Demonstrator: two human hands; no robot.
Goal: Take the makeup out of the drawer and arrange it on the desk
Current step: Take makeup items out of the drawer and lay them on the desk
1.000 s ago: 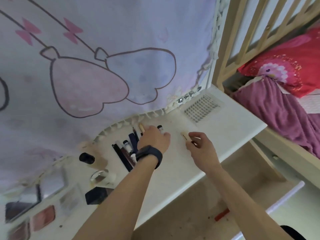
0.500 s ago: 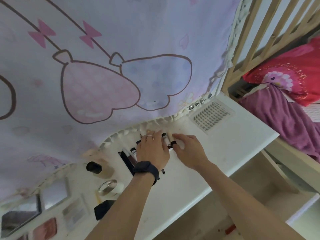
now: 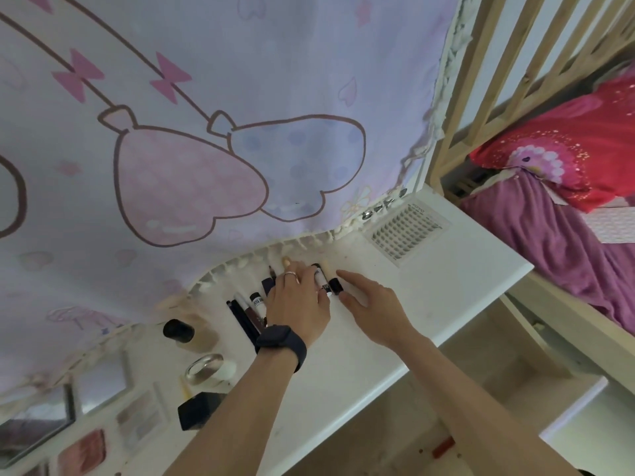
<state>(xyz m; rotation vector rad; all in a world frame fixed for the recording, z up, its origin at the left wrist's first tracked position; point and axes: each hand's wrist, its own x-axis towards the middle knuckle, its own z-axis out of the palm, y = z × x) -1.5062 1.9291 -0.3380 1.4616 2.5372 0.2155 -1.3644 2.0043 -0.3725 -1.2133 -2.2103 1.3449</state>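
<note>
A row of slim makeup tubes and pencils [image 3: 252,309] lies side by side on the white desk [image 3: 446,286], near the curtain's hem. My left hand [image 3: 297,304], with a dark watch on the wrist, lies flat over the middle of the row. My right hand [image 3: 372,305] rests on the desk with straight fingers, touching a cream tube with a black cap [image 3: 332,282] at the right end. A white tube with black print [image 3: 322,281] shows between the two hands. Below the desk the drawer [image 3: 481,413] stands pulled out; a small red stick [image 3: 443,446] lies in it.
Left of the row stand a black-capped bottle [image 3: 178,331], a clear round jar [image 3: 206,369] and a black compact [image 3: 197,408], with palettes [image 3: 80,453] and a mirror [image 3: 37,417] further left. A lash tray [image 3: 405,231] lies at the back right. A wooden bed frame [image 3: 481,84] borders the right.
My right hand brought the cream tube it was pinching to the right end of the row and laid it down. My left hand stayed flat on the row.
</note>
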